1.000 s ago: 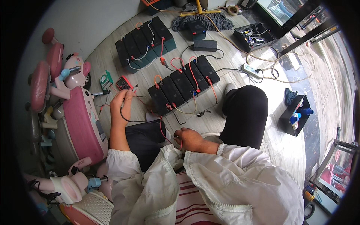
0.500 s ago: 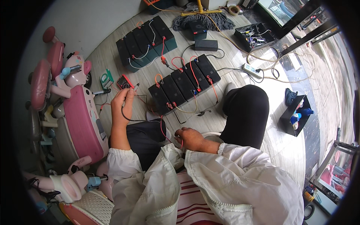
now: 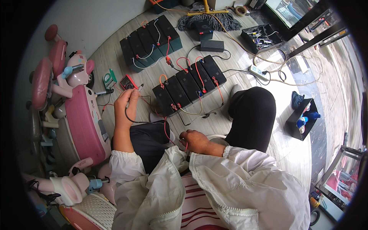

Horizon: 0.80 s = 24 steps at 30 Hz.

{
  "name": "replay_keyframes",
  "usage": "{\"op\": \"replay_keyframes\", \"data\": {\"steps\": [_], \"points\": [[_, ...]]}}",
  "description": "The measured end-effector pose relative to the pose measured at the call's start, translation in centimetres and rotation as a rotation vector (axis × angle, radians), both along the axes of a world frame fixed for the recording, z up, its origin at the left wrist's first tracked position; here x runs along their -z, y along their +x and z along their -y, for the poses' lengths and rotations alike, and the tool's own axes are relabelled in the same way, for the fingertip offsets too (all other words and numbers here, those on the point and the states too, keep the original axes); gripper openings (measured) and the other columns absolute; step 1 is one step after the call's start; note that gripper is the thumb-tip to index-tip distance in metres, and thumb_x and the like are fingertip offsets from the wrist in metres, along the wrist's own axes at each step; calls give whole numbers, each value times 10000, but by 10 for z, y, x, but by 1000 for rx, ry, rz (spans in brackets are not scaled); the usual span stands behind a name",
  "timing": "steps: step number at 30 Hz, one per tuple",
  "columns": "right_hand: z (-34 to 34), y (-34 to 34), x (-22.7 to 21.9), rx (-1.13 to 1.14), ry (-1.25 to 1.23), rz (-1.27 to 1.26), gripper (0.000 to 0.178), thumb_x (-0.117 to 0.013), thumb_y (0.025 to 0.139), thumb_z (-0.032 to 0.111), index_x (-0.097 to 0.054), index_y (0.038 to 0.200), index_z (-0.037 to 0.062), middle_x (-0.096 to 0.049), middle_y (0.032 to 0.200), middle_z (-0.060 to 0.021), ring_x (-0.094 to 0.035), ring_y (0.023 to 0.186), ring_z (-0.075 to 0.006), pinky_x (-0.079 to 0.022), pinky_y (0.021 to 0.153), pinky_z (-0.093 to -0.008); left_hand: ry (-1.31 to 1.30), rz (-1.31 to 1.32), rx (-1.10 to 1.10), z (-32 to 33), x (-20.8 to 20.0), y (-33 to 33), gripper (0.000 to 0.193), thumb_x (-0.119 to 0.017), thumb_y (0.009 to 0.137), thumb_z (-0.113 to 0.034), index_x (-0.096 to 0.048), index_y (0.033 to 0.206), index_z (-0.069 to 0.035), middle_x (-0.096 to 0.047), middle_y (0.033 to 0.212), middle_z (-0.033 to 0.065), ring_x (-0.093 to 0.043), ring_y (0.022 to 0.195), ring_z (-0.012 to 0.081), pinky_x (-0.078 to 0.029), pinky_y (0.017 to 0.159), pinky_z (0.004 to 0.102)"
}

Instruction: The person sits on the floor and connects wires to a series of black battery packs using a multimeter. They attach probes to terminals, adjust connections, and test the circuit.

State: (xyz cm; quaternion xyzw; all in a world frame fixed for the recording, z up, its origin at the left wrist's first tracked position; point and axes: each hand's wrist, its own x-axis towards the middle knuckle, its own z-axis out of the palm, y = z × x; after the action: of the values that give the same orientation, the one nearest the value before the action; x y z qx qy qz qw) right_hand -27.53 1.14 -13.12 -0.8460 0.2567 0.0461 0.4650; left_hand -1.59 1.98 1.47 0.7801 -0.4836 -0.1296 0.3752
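My left hand point(image 3: 126, 103) is raised at the left, its fingers closed round a black cable with a slim connector point(image 3: 141, 87) at its end. The cable loops down past my wrist toward my lap. Low in front of me, my right hand point(image 3: 194, 141) is closed on a red wire point(image 3: 166, 132). Ahead stands a row of black batteries point(image 3: 187, 87), joined by red, orange and pale wires. Just beyond my left fingertips a red-edged multimeter point(image 3: 127, 82) lies on the floor, next to a green-and-white spool point(image 3: 109, 79).
A second battery bank point(image 3: 150, 42) stands farther back, near a black power adapter point(image 3: 212, 46), a single battery point(image 3: 203, 30) and a mop point(image 3: 209, 20). Pink children's scooters point(image 3: 86, 122) crowd the left. At right are a power strip point(image 3: 259, 71), a tool box point(image 3: 261, 37) and a bottle box point(image 3: 303, 122).
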Motion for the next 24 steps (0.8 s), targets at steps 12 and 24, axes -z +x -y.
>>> {"op": "replay_keyframes", "data": {"steps": [12, 24], "points": [[0, 0, 2, -2, -6, -10, 256, -579, 887, 281, -621, 1030, 73, -633, 906, -186, -620, 867, -381, -503, 772, -469, -17, -3, 6, 0, 0, -1, 301, -562, 958, -258, -631, 914, 32, -648, 800, 113, -615, 748, 204, -465, 709, 303], [26, 22, 15, 451, 4, 258, 230, -585, 874, 193, -580, 1062, 60, -655, 925, -204, -622, 875, -399, -497, 747, -480, 115, -117, -35, -4, 12, 4, 283, -627, 909, -287, -642, 1009, -23, -664, 789, 112, -633, 749, 179, -479, 719, 292]]}}
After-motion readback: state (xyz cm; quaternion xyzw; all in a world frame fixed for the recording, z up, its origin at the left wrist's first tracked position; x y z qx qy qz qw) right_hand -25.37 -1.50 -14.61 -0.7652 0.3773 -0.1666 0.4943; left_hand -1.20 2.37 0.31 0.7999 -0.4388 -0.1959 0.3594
